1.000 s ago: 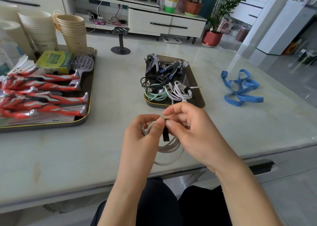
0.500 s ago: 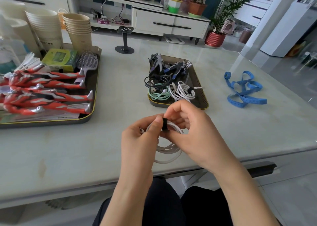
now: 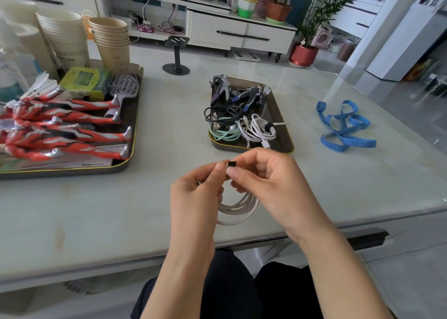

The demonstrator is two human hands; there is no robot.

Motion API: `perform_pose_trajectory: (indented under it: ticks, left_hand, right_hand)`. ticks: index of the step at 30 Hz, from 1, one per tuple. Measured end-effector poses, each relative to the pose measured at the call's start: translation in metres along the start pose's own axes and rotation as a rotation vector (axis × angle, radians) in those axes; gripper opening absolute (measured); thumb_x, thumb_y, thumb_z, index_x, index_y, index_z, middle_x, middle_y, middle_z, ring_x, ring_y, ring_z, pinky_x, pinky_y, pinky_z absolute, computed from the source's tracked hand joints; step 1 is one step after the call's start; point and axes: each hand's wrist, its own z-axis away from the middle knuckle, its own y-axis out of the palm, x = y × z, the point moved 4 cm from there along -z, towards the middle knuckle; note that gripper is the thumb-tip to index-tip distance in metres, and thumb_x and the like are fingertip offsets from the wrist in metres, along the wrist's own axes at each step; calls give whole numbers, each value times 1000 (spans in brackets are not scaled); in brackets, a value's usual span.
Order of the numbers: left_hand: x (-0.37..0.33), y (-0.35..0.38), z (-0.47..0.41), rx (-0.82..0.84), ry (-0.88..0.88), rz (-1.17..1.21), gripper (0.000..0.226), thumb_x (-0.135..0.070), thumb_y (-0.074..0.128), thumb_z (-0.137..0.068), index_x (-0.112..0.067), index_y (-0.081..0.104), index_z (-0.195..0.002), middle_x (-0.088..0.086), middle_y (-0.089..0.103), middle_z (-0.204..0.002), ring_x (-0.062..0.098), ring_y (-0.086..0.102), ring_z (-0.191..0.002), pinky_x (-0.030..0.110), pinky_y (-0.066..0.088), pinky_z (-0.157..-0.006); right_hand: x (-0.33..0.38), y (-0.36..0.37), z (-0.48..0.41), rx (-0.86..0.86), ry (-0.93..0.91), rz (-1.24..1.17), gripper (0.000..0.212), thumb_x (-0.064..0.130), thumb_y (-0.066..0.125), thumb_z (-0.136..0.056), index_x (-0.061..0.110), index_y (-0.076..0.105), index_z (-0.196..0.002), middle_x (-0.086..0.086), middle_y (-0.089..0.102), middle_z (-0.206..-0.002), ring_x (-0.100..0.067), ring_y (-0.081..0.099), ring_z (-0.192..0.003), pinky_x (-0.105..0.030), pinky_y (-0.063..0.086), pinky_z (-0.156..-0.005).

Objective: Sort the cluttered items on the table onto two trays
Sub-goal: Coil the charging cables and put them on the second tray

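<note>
Big dark tray (image 3: 96,169) & small dark tray (image 3: 281,122) mostly filled. L hand (image 3: 196,190) & R hand (image 3: 273,185), fingers curled, pinch black strap (image 3: 232,163) round coiled white cable (image 3: 238,209). Crumpled blue tape measure (image 3: 343,127) unsorted near counter (image 3: 96,209) right edge.

Polished, smooth stone-look counter (image 3: 96,209), reflecting light. Glossy red-and-silver plastic figures (image 3: 72,115). Matt paper cups (image 3: 111,40). Smooth white plastic-coated cable (image 3: 239,209). Matt blue tape measure (image 3: 343,137).

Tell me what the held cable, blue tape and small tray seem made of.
Cable: matte off-white rubbery plastic, judging by its soft loops; black strap probably fabric. Tape: limp vinyl or cloth, printed marks, lying in curls. Small tray: dark translucent plastic, seemingly, with ribbed wall and gold rim.
</note>
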Motion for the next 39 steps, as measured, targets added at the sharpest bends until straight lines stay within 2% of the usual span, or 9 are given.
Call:
perform_pose_trajectory:
  ticks: [4,8,11,17,23,27,31,36,39]
  left_hand:
    - [0,3,2,20,14,8,18,-14,59,-88,-15,70,-73,-11,53,-46,11,40,-54,21,35,-54]
    - [-7,10,9,72,155,-113,23,-11,58,-89,-19,69,-71,-14,55,-44,-1,46,-45,7,35,-49]
    - [-12,12,11,58,243,-160,22,-9,57,-89,-18,69,-74,-15,55,-45,-2,45,-43,6,32,-47]
    - [-14,11,11,-2,322,-155,15,-11,56,-90,-22,66,-86,-19,55,-49,-4,46,-48,6,35,-49]
    - [-6,12,9,-31,292,-142,13,-15,60,-88,-25,58,-96,-12,54,-57,0,45,-51,13,40,-51]
    - [-7,14,6,-20,319,-194,9,-15,59,-88,-22,59,-95,-3,58,-65,1,45,-51,14,40,-52]
    - [-16,23,2,-36,304,-121,6,-14,56,-90,-18,61,-90,1,51,-62,8,42,-52,21,38,-55]
    - [-13,32,-17,-26,183,105,18,-14,51,-94,0,55,-105,0,43,-57,4,39,-43,13,35,-44]
    - [-14,43,-18,-51,232,129,24,-16,51,-94,1,52,-111,3,41,-61,4,40,-44,13,36,-45]
  right_hand:
    - [-5,-1,1,-141,171,-173,17,3,69,-80,11,56,-87,-4,65,-68,-7,58,-53,-17,46,-53]
    - [-13,2,1,-234,335,-368,17,-2,58,-78,14,56,-75,-3,57,-64,-10,47,-51,-22,40,-54]
    - [-14,7,0,-257,321,-418,17,-3,56,-81,14,57,-77,1,57,-58,-10,47,-51,-21,40,-52]
    - [-1,7,-1,-257,-10,-142,14,5,59,-87,16,57,-79,5,61,-59,-6,55,-54,-17,45,-57]
    - [-1,-2,-3,-152,-51,145,17,16,58,-90,16,65,-75,11,66,-66,-1,60,-63,-20,49,-67]
    - [-1,-7,-6,-99,-64,311,16,26,54,-92,22,62,-79,7,52,-92,1,53,-74,-4,38,-69]
    - [0,-20,-4,21,92,-38,21,34,50,-93,19,63,-99,9,62,-89,-1,56,-85,-22,44,-85]
    - [-3,-34,3,-11,159,-29,43,47,59,-83,28,52,-121,15,53,-119,2,48,-110,-18,38,-88]
    - [-5,-39,7,-8,262,-290,44,42,65,-80,27,47,-117,13,60,-107,-3,56,-103,-27,44,-94]
